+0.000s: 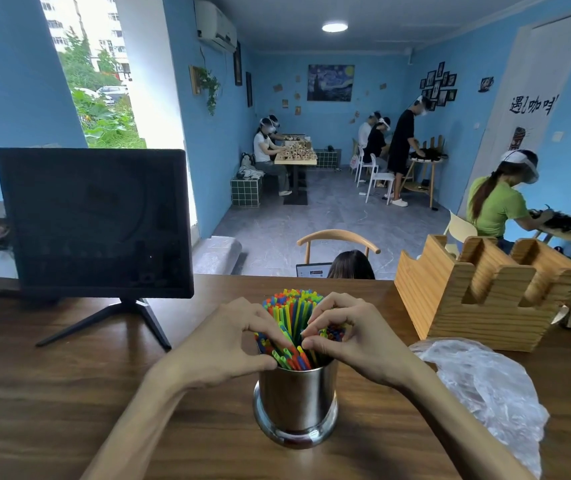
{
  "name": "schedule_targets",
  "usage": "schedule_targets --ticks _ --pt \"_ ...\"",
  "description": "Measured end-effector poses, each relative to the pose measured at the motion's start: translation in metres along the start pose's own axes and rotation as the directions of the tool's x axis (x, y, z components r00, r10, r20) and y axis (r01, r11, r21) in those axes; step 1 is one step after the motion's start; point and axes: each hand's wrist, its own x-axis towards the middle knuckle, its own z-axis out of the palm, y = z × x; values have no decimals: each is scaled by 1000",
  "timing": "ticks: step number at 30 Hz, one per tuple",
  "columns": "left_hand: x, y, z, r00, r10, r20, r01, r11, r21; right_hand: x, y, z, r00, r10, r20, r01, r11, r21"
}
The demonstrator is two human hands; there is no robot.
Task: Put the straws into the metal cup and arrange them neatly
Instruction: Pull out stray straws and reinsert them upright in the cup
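From my remote feed: the left hand (228, 344) and right hand (353, 336) curl their fingers around a bundle of coloured straws (294, 315) — already standing in the metal cup (296, 403) on the wooden table (69, 393), beside a crumpled plastic bag (484, 386).

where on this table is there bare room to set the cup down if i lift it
Bare wood lies in front of the monitor stand, left of the left hand, and along the near edge under both forearms. The right side is crowded: a clear plastic bag and wooden holder sit beside the metal cup and right hand.
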Motion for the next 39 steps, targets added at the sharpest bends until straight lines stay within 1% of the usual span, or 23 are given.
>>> schedule_targets --ticks 3,7,12,15,19,21,26,31,36,39 --pt "-1 2 0 1000 -6 19 5 999 33 0 0 0 1000 -1 0 1 1000 15" --pt "1 1 4 999 -2 -53 1 1000 -24 0 1 0 1000 1 -2 -1 1000 28" --pt "1 -1 2 998 -10 -63 11 1000 6 0 1 -1 1000 -2 -10 2 998 62" --pt "1 -4 2 996 14 -86 -8 998 68 -1 1 -1 1000 7 -21 -6 997 77" --pt "0 -4 4 993 31 -113 -22 997 77 -1 0 -1 1000 9 -14 -8 997 78" --pt "-1 -3 3 995 26 -100 -17 996 89 -1 0 -2 1000 15 -14 -14 997 79" --pt "-2 1 4 998 26 -61 -23 999 45 -3 0 -2 1000 16 -18 -14 996 83" --pt "1 -1 7 993 24 -112 -20 999 35 -2 0 -2 1000 22 -13 -21 996 84" --pt "2 -5 8 986 46 -160 -26 991 128 -2 1 -2 1000 21 -17 -20 995 95" --pt "0 -9 8 984 65 -165 -41 988 146 -3 1 -2 1000 26 -17 -24 995 99"
